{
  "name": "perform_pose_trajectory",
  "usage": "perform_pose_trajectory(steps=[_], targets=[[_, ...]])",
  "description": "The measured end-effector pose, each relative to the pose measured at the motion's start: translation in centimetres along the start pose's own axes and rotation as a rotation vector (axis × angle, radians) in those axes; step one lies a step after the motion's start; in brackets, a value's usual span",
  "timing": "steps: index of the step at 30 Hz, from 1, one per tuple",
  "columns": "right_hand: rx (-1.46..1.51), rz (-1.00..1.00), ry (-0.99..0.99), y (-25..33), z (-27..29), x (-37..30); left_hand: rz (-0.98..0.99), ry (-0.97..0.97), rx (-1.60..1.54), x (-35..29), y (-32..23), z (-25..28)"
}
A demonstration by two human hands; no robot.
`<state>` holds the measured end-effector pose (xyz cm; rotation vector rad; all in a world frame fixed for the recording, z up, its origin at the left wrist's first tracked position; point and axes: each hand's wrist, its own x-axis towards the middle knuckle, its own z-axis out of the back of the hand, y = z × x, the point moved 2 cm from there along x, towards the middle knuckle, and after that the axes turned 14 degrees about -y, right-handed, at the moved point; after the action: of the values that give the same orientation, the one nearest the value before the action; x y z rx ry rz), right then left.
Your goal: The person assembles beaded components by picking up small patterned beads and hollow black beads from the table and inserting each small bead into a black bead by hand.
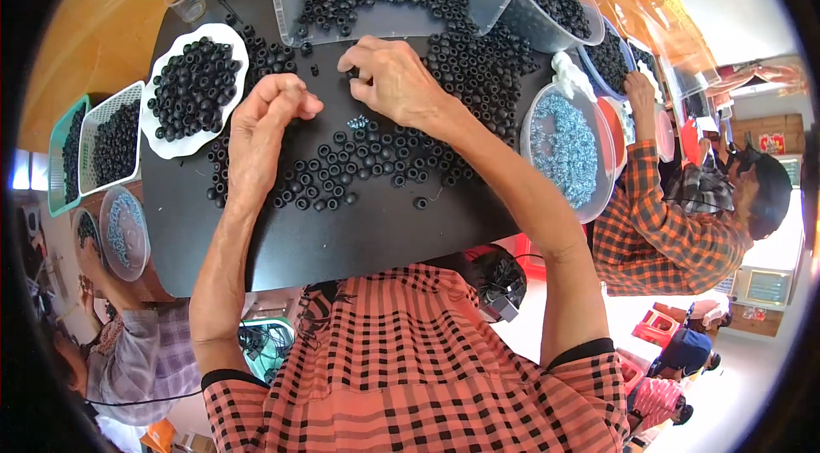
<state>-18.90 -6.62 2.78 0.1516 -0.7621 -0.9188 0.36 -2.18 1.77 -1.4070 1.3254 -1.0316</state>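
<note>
My left hand (pixel 272 120) is raised over the dark table, thumb and fingers pressed together. Anything held in that pinch is too small or hidden to make out. To its right, my right hand (pixel 395 84) has curled fingers, with what looks like a black round part between thumb and fingertips. Just below it lies a small cluster of light blue screws (pixel 357 122). Loose black round parts (pixel 367 154) with holes, like small knobs, spread across the table below both hands. A white scalloped plate (pixel 161 139) heaped with the same parts stands left of my left hand.
A clear plastic bin (pixel 286 0) spills black parts at the far side. Right stand a bucket of black parts (pixel 559 9) and a tub of blue screws (pixel 564 150). A white basket (pixel 137 99) and clear cup (pixel 186 2) are left. Co-workers sit on both sides.
</note>
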Motion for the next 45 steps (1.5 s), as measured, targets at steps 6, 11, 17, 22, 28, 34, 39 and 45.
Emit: perform_pose_trajectory(steps=[6,11,17,22,28,34,39,45], targets=[[0.412,-0.177,-0.191,2.9,1.4,-0.3,0.011,0.062,0.056,-0.8,-0.1,-0.7],[0.560,-0.193,-0.297,4.5,0.5,-0.9,0.166,0.110,-0.237,-0.3,0.7,-0.4],[0.572,-0.208,-0.323,4.8,0.0,-1.6,0.286,0.177,-0.393,0.1,1.2,0.0],[0.644,-0.268,-0.336,4.5,-0.6,-2.2,0.287,0.177,-0.332,0.3,1.1,-0.3],[0.639,-0.221,-0.362,4.5,-0.1,-2.5,0.323,0.228,-0.285,0.1,0.8,-0.5],[0.446,-0.185,-0.432,2.1,1.8,-2.3,0.243,0.164,-0.196,0.3,0.2,-0.1],[0.126,-0.214,-0.377,-4.3,4.1,-0.1,0.210,0.105,-0.148,0.7,0.4,0.5],[-0.003,-0.168,-0.217,-6.0,3.8,0.6,0.198,0.063,-0.154,0.8,0.4,0.7]])
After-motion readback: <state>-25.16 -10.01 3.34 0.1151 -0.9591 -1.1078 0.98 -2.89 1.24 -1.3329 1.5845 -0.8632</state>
